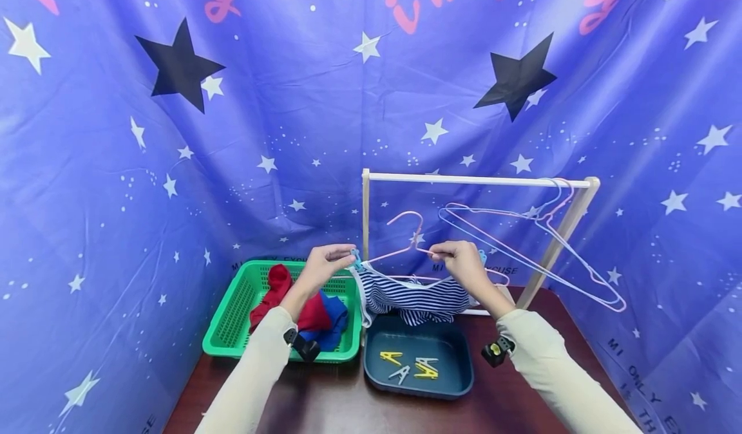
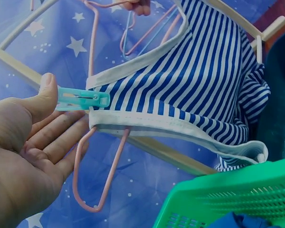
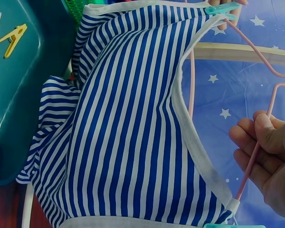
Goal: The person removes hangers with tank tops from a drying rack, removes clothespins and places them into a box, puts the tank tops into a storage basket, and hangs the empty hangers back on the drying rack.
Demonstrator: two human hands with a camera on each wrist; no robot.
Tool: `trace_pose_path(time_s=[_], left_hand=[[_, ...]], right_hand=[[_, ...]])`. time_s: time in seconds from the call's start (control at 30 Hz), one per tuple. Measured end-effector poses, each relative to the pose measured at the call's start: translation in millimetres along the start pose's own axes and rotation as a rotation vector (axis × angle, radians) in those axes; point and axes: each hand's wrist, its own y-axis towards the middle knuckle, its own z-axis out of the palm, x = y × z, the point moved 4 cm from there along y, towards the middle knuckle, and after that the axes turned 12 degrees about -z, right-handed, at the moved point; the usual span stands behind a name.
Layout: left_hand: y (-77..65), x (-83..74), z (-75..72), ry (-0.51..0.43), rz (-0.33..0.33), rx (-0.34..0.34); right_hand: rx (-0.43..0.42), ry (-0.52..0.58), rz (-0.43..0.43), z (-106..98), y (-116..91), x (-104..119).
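A pink wire hanger (image 1: pixel 415 244) carries a blue-and-white striped sleeveless garment (image 1: pixel 413 297). My right hand (image 3: pixel 270 149) pinches one arm of the hanger between thumb and fingers. At the opposite shoulder, a light-blue clothespin (image 2: pixel 88 98) clips the striped cloth to the hanger. My left hand (image 2: pixel 42 137) is beside that clothespin, its thumb at the handle end and its fingers loosely extended below. Another light-blue clothespin (image 3: pixel 233 226) is at the shoulder near my right hand, partly cut off in the right wrist view.
A green basket (image 1: pixel 223 331) with red and blue cloth stands left. The dark tray (image 1: pixel 458 366) in front holds several yellow and grey clothespins (image 1: pixel 426 371). Behind stands a rack with a white bar (image 1: pixel 452 178); pink and blue hangers (image 1: pixel 570 247) hang at its right end.
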Motion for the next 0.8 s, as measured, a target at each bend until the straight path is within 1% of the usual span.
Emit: trace_pose_path(time_s=[0.1, 0.47, 0.63, 0.8], left_hand=[[-0.1, 0.8, -1.4, -0.034, -0.016, 0.006], [-1.0, -0.2, -1.5, -0.043, -0.042, 0.048], [-1.8, -0.7, -2.3, -0.045, -0.064, 0.053], [-1.8, -1.8, -2.6, -0.045, -0.100, 0.043]], right_hand=[[0.008, 0.008, 0.004, 0.4, -0.2, 0.4], [0.085, 0.035, 0.065, -1.0, -0.7, 1.2], [0.136, 0.049, 0.083, -2.3, 0.1, 1.2], [0.176, 0.064, 0.104, -0.9, 0.1, -0.4]])
